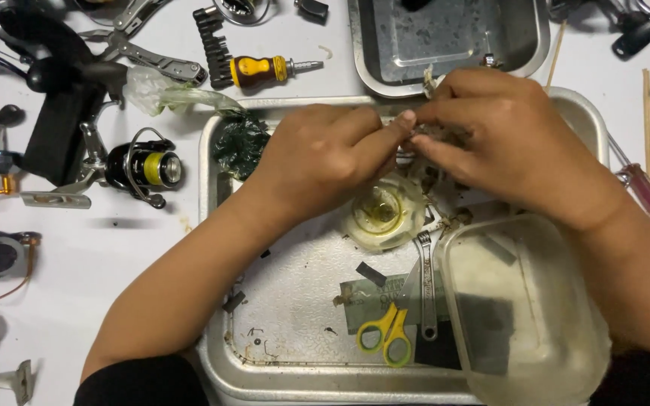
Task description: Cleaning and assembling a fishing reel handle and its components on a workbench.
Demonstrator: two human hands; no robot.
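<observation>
My left hand (325, 154) and my right hand (502, 139) meet above the far part of a metal tray (287, 376). Together they pinch a small dirty part (434, 135), mostly hidden by the fingers. Right below the hands a round clear spool-like piece (382, 212) with yellowish grime lies in the tray. Nearer to me in the tray are a small wrench (427, 282) and yellow-handled scissors (387, 334).
A clear plastic container (524, 308) overlaps the tray's right side. A second metal tray (445, 41) sits beyond. Fishing reels (141, 167) lie at the left, with a yellow stubby screwdriver (265, 71), pliers (148, 56) and a dark green wad (241, 143).
</observation>
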